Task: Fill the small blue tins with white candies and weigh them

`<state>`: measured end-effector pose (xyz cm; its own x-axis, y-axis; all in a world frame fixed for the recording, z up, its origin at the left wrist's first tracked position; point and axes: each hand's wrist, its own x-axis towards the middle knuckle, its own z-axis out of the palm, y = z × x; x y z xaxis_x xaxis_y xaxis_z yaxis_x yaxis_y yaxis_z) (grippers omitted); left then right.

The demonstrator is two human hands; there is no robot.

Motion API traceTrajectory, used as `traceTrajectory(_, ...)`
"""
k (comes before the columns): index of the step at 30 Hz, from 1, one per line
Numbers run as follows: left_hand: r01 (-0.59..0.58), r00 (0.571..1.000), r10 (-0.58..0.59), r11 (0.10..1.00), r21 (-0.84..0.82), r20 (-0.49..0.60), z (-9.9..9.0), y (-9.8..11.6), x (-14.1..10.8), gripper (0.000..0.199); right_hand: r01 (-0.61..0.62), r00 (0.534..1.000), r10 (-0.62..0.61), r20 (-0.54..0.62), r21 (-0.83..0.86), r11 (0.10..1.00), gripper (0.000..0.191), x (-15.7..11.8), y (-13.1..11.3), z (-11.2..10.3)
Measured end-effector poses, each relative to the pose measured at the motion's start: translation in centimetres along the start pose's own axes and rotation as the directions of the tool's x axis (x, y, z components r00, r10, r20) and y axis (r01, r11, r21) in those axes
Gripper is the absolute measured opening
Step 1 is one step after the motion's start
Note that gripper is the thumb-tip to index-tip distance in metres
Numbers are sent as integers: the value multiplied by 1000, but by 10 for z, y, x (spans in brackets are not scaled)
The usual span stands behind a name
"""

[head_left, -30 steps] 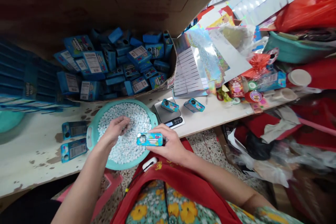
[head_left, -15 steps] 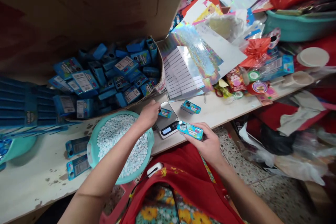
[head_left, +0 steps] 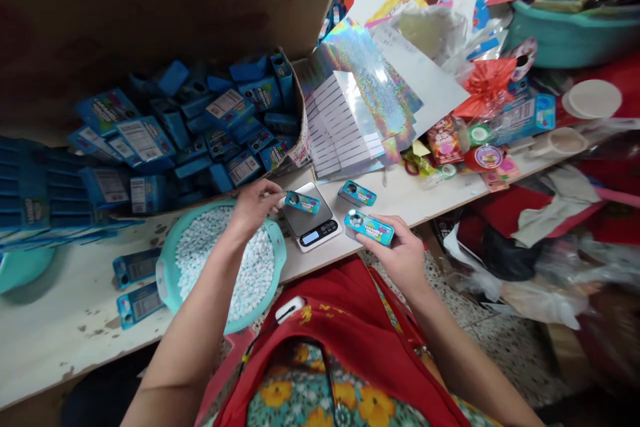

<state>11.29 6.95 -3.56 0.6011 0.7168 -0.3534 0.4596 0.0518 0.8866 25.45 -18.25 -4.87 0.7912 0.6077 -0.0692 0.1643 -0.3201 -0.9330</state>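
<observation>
My right hand [head_left: 403,250] grips a small blue candy box [head_left: 377,230] by its side, with the printed face up and white content at its round window. A second candy box [head_left: 307,203] lies on the metal plate of a digital scale [head_left: 320,233], its lit display facing me. My left hand [head_left: 257,203] is pinched just left of that box, over the edge of the basin; what sits between its fingertips, if anything, is too small to make out. Below it stands a turquoise basin [head_left: 161,280] of small white candies [head_left: 250,280]. Another blue box [head_left: 357,193] lies right of the scale.
A large carton [head_left: 303,127] heaped with blue boxes stands behind the basin. Flat blue cartons are stacked at far left, near two boxes [head_left: 140,303]. Shiny sheets [head_left: 345,127], wrappers and a teal tub [head_left: 560,33] fill the right. The table edge is close to me.
My left hand has drawn back leftward from the box on the scale, leaving it lying there. My right hand still holds its box. The whole view has shifted slightly.
</observation>
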Motion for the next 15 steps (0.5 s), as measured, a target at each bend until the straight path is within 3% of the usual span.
traceTrajectory(3,84,982,-128,953,-291,-137,-33,-16,-30,32,-8,1000,8,-1,11,1000,33,-3,0,3)
traceTrajectory(5,142,946,-221,940,-310,-238,-57,-34,-51,34,-14,1000,14,0,11,1000,34,-5,0,5)
traceTrajectory(8,268,904,-285,958,-98,-319,-85,-63,-77,32,-11,1000,11,-2,6,1000,35,-9,-1,9)
traceTrajectory(12,317,923,-214,894,316,-321,-100,-87,-93,20,0,1000,0,-5,-6,1000,35,-14,-2,13)
traceTrajectory(15,294,940,-157,822,488,-302,-100,-91,-96,19,-5,1000,5,-4,-14,1000,36,-19,-3,14)
